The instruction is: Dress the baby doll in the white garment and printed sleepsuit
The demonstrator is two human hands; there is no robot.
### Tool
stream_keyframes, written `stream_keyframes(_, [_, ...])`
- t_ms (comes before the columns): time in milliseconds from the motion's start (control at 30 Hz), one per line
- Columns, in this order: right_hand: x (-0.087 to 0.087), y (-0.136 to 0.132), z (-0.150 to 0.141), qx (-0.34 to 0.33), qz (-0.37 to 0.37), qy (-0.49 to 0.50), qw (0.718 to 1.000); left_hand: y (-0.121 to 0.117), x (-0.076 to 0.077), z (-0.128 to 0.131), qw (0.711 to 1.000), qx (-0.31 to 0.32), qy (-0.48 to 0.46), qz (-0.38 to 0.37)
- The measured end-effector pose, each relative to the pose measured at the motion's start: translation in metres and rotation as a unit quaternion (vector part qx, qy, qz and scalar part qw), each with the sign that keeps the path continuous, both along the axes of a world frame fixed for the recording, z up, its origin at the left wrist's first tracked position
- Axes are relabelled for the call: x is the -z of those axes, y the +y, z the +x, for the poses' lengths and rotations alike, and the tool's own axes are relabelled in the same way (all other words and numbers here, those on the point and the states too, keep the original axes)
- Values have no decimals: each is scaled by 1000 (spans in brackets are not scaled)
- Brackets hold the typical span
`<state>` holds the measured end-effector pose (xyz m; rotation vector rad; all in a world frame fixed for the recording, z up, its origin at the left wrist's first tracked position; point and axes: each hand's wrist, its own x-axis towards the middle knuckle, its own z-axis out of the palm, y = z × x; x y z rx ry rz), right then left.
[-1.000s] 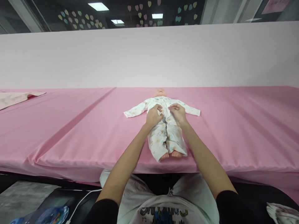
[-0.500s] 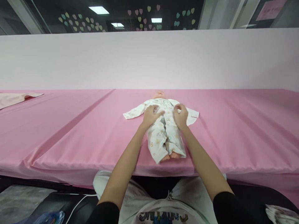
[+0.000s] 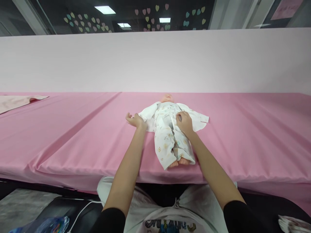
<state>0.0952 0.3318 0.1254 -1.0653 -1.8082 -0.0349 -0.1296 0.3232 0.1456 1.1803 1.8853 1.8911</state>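
A baby doll (image 3: pixel 167 97) lies on its back on the pink table cover (image 3: pixel 73 136), head away from me, feet (image 3: pixel 178 162) near the front edge. It wears a white printed romper (image 3: pixel 167 142) whose front is parted over the chest. My left hand (image 3: pixel 136 121) is to the left of the doll, fingers curled on the romper's left flap and drawing it outward. My right hand (image 3: pixel 184 123) rests on the doll's chest, pinching the romper's right front edge.
A pale pink partition wall (image 3: pixel 155 61) runs behind the table. A light pink cloth (image 3: pixel 17 102) lies at the far left. Below the table edge are a white cable (image 3: pixel 82 208), a blue patterned item (image 3: pixel 53 225) and a crumpled white cloth (image 3: pixel 293 223).
Both hands were together at the romper's chest. My left hand has since moved out to the left with the left flap, opening the front; the left sleeve is bunched up. My right hand stayed put.
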Motion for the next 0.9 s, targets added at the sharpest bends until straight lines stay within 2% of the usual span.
stream_keyframes(67, [-1, -2, -4, -26, 25, -23, 999, -4, -3, 11, 997, -35, 48, 53])
stream_keyframes(100, [-1, -3, -6, -43, 31, -38, 998, -4, -3, 19, 994, -25, 73, 72])
stream_keyframes(200, [-2, -3, -9, -66, 3, -86, 994, 3, 3, 43, 980, 113, 153, 63])
stream_keyframes(267, [-4, 1, -10, -45, -32, -116, 992, 10, 9, 52, 955, 204, 217, 6])
stream_keyframes(333, [-9, 8, -10, -20, -58, -140, 988, 15, 12, 52, 929, 245, 272, -51])
stream_keyframes(367, [-13, 12, -11, -10, -71, -147, 987, 16, 12, 51, 922, 244, 294, -69])
stream_keyframes(533, [-27, 30, -19, 45, -160, -162, 973, 8, 5, 44, 906, 158, 380, -105])
stream_keyframes(633, [-22, 26, -22, 84, -120, -180, 973, 0, 2, 47, 877, 164, 443, -92])
stream_keyframes(767, [-9, 12, -14, 127, -60, -196, 971, -10, -2, 47, 817, 188, 537, -93])
stream_keyframes(833, [-4, 5, -6, 130, -23, -224, 966, -15, -3, 43, 804, 194, 552, -106])
stream_keyframes(900, [-3, 0, 1, 117, 13, -253, 960, -18, -2, 39, 806, 212, 541, -115])
